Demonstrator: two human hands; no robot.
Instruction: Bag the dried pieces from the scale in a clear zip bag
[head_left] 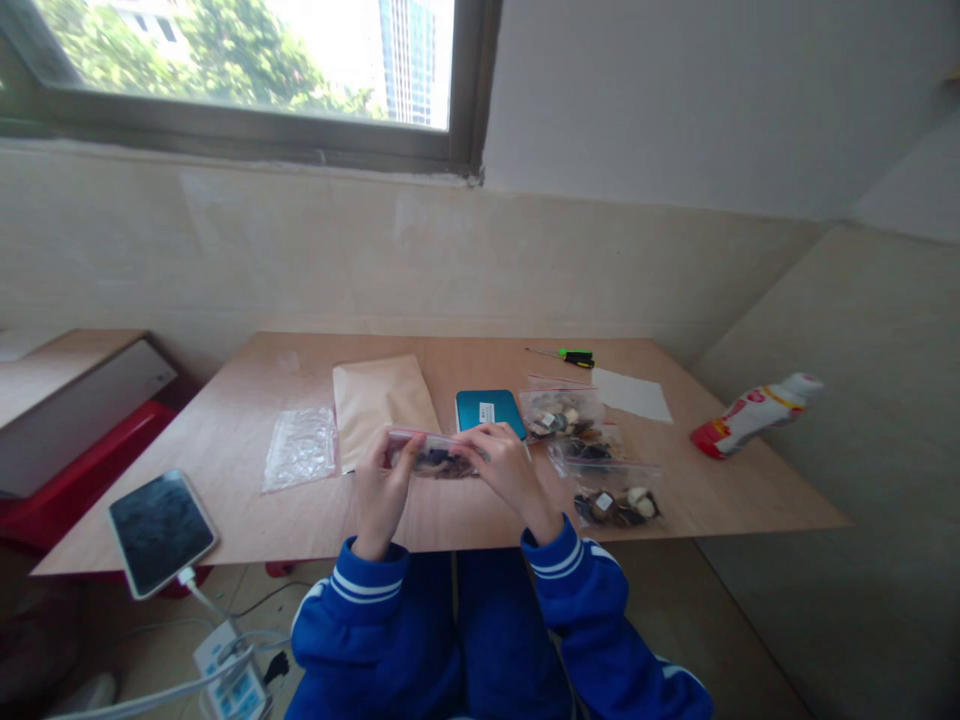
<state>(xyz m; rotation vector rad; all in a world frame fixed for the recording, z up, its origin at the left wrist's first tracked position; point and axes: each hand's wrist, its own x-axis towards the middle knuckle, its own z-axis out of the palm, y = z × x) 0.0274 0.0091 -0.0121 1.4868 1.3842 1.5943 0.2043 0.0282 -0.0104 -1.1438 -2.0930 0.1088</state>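
Between my two hands is a clear zip bag (439,462) with small dark pieces inside, held just above the front of the table. My left hand (385,485) grips its left end, thumb across the reddish zip edge. At the other end, the fingers of my right hand (504,465) pinch the same edge. Right behind the bag lies a teal flat box (491,410) with a white label. To the right of my right hand are several similar zip bags (616,503) of dark and pale pieces.
A brown paper envelope (382,400) and a clear plastic sleeve (300,447) lie left. Behind sit screwdrivers (576,358) and white paper (631,394). A bottle (750,415) stands at right. A tablet (163,530) with a charging cable overhangs the left front edge, near a power strip (232,675).
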